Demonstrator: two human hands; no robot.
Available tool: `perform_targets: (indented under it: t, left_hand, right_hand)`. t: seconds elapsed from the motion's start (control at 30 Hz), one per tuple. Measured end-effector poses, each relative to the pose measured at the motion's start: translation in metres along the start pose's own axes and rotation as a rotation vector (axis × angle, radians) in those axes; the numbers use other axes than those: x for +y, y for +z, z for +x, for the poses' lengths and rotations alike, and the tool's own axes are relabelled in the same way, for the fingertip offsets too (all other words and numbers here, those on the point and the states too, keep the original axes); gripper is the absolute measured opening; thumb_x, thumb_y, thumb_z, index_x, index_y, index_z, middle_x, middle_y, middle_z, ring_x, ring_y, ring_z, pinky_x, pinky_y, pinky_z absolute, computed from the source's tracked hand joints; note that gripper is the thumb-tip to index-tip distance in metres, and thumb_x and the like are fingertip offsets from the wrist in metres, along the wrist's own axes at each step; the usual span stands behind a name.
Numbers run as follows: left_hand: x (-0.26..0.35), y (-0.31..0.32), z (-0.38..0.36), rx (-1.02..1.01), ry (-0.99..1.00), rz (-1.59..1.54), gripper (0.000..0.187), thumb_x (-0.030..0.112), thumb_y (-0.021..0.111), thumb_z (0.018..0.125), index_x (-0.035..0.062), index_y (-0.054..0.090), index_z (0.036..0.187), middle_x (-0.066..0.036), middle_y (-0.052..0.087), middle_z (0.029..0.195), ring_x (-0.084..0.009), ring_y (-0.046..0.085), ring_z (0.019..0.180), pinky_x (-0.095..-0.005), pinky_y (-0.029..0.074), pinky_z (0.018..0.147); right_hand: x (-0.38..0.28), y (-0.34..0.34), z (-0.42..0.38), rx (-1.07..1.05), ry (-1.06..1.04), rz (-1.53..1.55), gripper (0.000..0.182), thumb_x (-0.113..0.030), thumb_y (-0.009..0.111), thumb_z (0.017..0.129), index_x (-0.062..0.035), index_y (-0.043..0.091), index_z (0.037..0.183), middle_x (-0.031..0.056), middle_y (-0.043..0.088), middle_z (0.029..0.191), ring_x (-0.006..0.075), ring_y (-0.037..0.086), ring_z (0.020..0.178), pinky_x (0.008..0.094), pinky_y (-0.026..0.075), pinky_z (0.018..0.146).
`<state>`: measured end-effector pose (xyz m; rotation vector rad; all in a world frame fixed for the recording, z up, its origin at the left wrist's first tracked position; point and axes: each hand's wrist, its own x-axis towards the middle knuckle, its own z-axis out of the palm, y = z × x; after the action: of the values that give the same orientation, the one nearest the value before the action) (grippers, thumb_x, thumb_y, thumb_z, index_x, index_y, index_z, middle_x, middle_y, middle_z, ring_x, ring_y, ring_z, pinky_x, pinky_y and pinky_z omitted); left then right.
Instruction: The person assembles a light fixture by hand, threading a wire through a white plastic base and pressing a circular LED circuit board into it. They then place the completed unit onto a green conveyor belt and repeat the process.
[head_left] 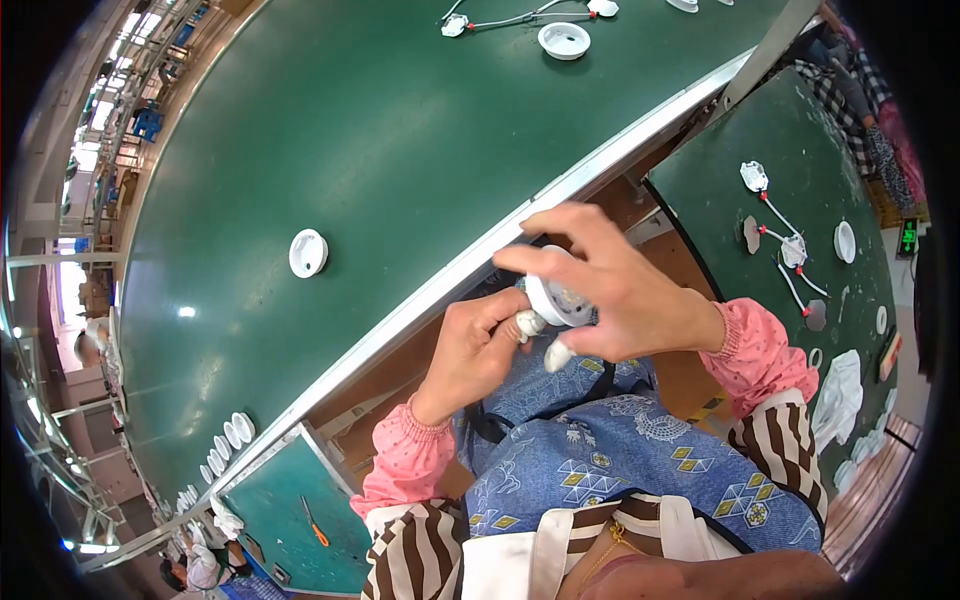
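Between my hands, over my lap, is a white round cup-shaped housing (560, 302), tilted, with its inside partly in view. My left hand (475, 345) is closed on the housing's left side, thumb and fingers pinched together. Around the upper and right side curls my right hand (625, 285), its fingers bent over the rim and its thumb below. Both thumbs wear white coverings. Some of the housing's inside is hidden by the right fingers.
On the green table (400, 150) sits a white cup (308, 253); another cup (564, 41) lies near wired parts (530, 17) at the top. The right-hand table holds wired parts (793, 250) and a white bag (838, 400). Orange-handled pliers (319, 534) lie lower left, near a row of cups (232, 436).
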<state>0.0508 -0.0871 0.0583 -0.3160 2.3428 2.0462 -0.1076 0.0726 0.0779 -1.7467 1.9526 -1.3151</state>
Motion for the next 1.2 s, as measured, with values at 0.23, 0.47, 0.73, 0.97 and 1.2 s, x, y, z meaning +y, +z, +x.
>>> perform_targets:
  t: [0.23,0.47,0.73,0.97,1.2]
  left_hand:
    - [-0.001,-0.001,-0.008,0.009,-0.003,-0.072,0.019,-0.002,0.052,0.097,0.0017,0.069,0.104,-0.002,0.064,0.071,-0.0085,0.057,0.065,-0.0263,0.046,0.059]
    - [-0.005,0.004,-0.012,-0.032,-0.065,-0.193,0.017,-0.001,0.053,0.098,0.0006,0.07,0.101,-0.001,0.063,0.07,-0.0071,0.055,0.064,-0.0255,0.045,0.059]
    - [-0.021,0.015,-0.007,0.114,-0.063,-0.153,0.019,-0.001,0.052,0.095,0.0022,0.071,0.099,-0.001,0.063,0.067,-0.0066,0.056,0.062,-0.0255,0.044,0.057]
    - [-0.011,0.027,-0.002,0.182,-0.073,-0.07,0.017,0.002,0.054,0.101,-0.0005,0.071,0.1,-0.002,0.067,0.078,-0.0054,0.056,0.07,-0.0224,0.044,0.06]
    - [-0.028,0.04,0.003,0.244,0.047,-0.157,0.025,-0.004,0.051,0.096,0.0021,0.07,0.111,-0.005,0.069,0.08,-0.0093,0.062,0.064,-0.0263,0.049,0.058]
  right_hand:
    - [0.009,0.013,0.001,-0.112,0.041,0.245,0.052,0.0,0.079,0.06,-0.0037,0.064,0.11,0.0121,0.062,0.109,0.0311,0.064,0.1,0.0396,0.052,0.089]
    - [0.009,0.006,0.002,-0.123,0.027,0.337,0.049,0.001,0.08,0.06,-0.0036,0.066,0.106,0.0116,0.064,0.104,0.0288,0.064,0.099,0.0379,0.052,0.086]
    - [0.027,0.017,0.003,-0.153,0.098,0.358,0.051,-0.004,0.077,0.067,-0.0031,0.066,0.116,0.0122,0.064,0.108,0.0318,0.064,0.102,0.0396,0.05,0.094]
    - [0.03,0.041,-0.002,0.065,0.218,0.291,0.033,-0.016,0.07,0.084,-0.0018,0.067,0.113,0.0158,0.064,0.101,0.032,0.065,0.092,0.0406,0.051,0.082]
    - [0.032,0.045,-0.009,0.144,0.36,0.569,0.022,-0.018,0.07,0.091,0.0003,0.068,0.103,0.007,0.067,0.094,0.0113,0.064,0.077,0.0283,0.052,0.064]
